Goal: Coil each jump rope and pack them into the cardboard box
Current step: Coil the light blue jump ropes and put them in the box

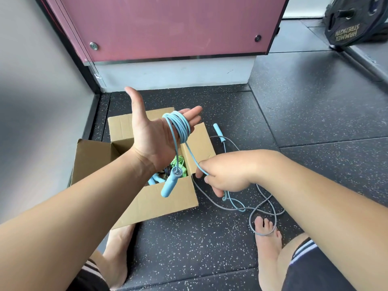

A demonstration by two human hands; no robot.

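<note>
Jump rope (182, 131): light blue; several turns are wound round the fingers of the left hand, one strand runs down to the right hand, and the rest lies slack on the floor.
Left hand (155, 135): raised palm up above the box, fingers (194, 114) straight, thumb spread wide; it carries the coil without curling round it.
Right hand (224, 175): lower and to the right, fingers curled round the strand and gripping it.
Hanging handle (169, 185): blue, dangling from the coil in front of the box's near wall.
Second handle (218, 132): lying on the floor just beside the box's right flap.
Cardboard box (159, 200): on the floor, flaps open; a green rope (178, 162) and pale blue handles (155, 180) lie inside.
Floor (315, 106): dark rubber tiles flecked with white, seams showing; the slack rope loops across them.
Right foot (267, 240): bare, with one loop lying over its toes.
Left foot (117, 255): bare, at the box's near corner.
Room: pink panel (168, 24) with two round bolts above a pale base; grey wall (31, 59) on the left; black weight plate (352, 22) leaning at the far right.
</note>
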